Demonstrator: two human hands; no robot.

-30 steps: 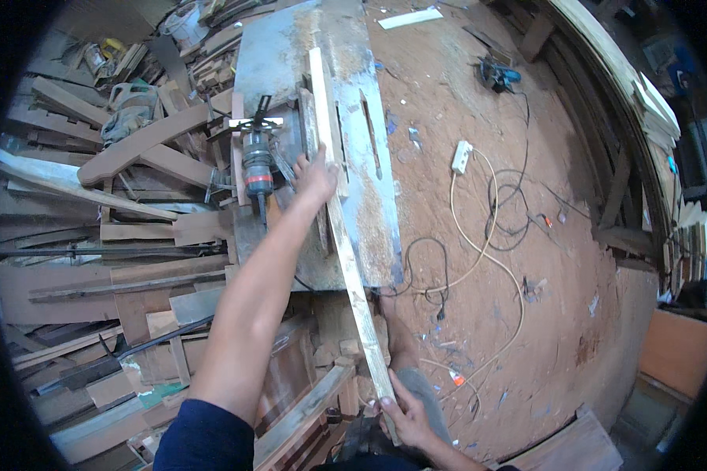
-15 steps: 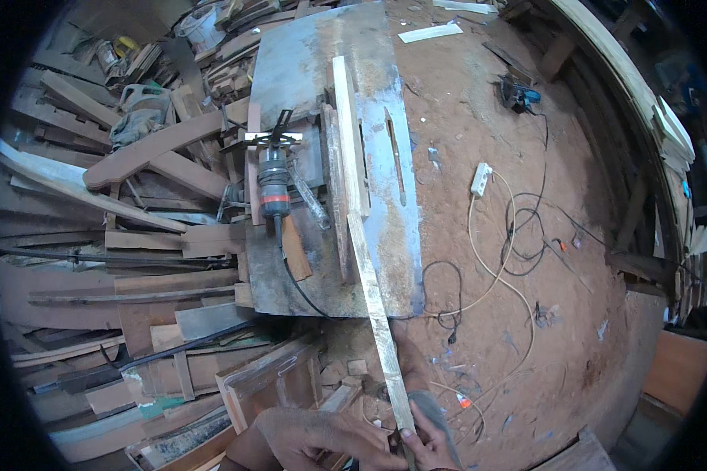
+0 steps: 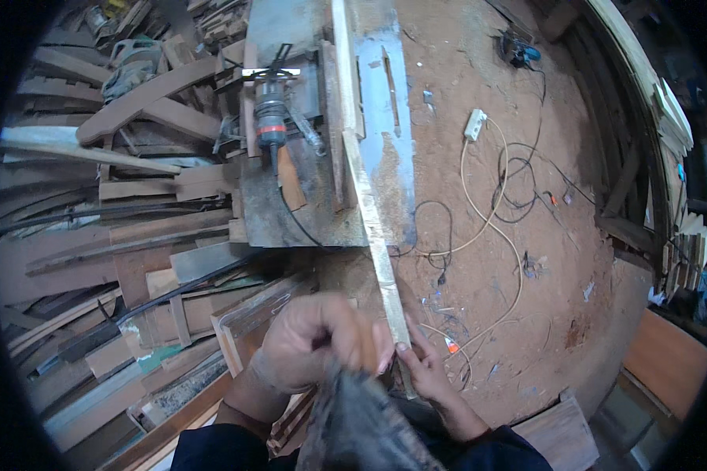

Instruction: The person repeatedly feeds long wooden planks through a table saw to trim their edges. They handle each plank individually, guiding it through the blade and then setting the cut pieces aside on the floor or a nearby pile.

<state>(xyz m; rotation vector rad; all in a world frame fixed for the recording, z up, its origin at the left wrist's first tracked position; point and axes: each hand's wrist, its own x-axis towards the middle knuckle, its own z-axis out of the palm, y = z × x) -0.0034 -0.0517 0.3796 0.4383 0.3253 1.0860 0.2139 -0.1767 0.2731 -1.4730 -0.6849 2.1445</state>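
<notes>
A long pale wooden strip (image 3: 381, 263) slants from the work table (image 3: 291, 231) down toward me. Near its lower end, my right hand (image 3: 426, 365) is closed around it, thumb on top. My left hand (image 3: 310, 341) is raised beside the strip, its fingers curled and smeared by motion. Directly below those fingers is a blurred grey, cloth-like thing (image 3: 369, 428), tapering up to the hand; what exactly the fingers grip is hidden. The strip's far end touches or lies close to another pale wooden piece (image 3: 344, 71) on the table.
A corded power tool (image 3: 271, 114) lies on the table. Wood offcuts (image 3: 165, 184) are heaped at left. On the dirt floor at right are a white power strip (image 3: 474, 124), looping cables (image 3: 518, 259) and a blue power tool (image 3: 522, 53).
The view has tilted down, so the table sits higher. My left hand has risen off the strip's lower end, and the grey cloth-like thing has come up beneath it. My right hand still holds the strip.
</notes>
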